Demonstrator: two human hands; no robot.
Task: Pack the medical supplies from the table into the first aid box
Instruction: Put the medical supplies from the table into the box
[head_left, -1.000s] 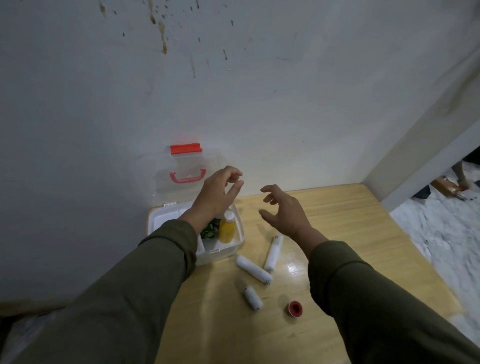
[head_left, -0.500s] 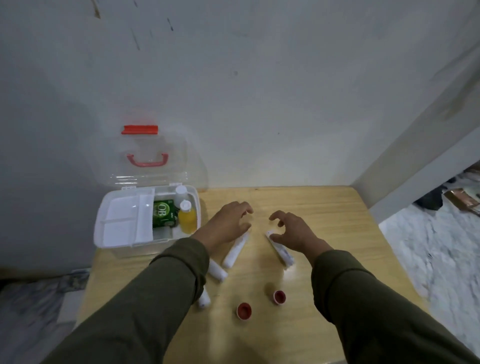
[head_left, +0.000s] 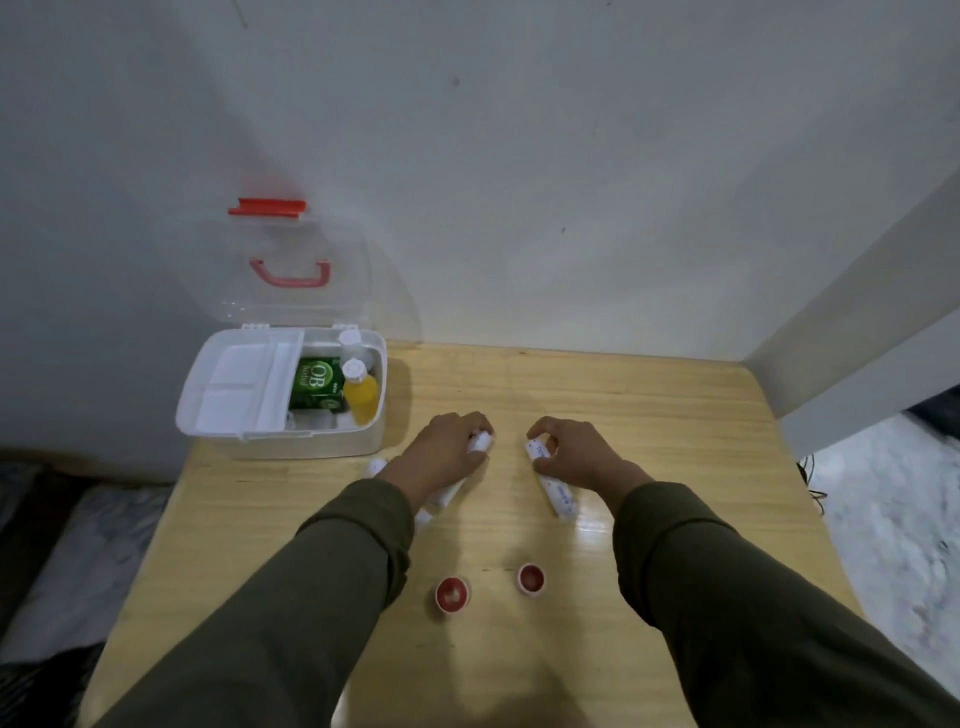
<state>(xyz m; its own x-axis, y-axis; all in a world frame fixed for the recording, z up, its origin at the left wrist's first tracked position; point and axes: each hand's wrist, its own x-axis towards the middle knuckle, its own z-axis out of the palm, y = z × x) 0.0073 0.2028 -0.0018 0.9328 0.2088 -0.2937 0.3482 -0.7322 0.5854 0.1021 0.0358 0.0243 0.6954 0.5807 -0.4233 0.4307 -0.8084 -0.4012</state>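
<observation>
The white first aid box (head_left: 363, 441) stands open at the table's back left, its clear lid up against the wall. Inside are a green carton (head_left: 315, 384), a yellow bottle (head_left: 360, 396) and a clear bottle (head_left: 352, 343). My left hand (head_left: 441, 454) curls round a white bandage roll (head_left: 480, 441) lying on the table. My right hand (head_left: 576, 454) curls round the far end of another white roll (head_left: 556, 496). Two more rolls (head_left: 375, 467) are partly hidden under my left arm. Two small red tape rolls (head_left: 453, 594) (head_left: 531, 578) lie nearer me.
The wooden table (head_left: 649, 415) sits in a corner, with the wall behind and a wall edge at the right. A white tray insert (head_left: 234, 387) covers the box's left half. The floor drops off on both sides.
Both hands came down from above the box to the table and closed round one white roll each. The camera tilted downward, bringing the red tape rolls into view.
</observation>
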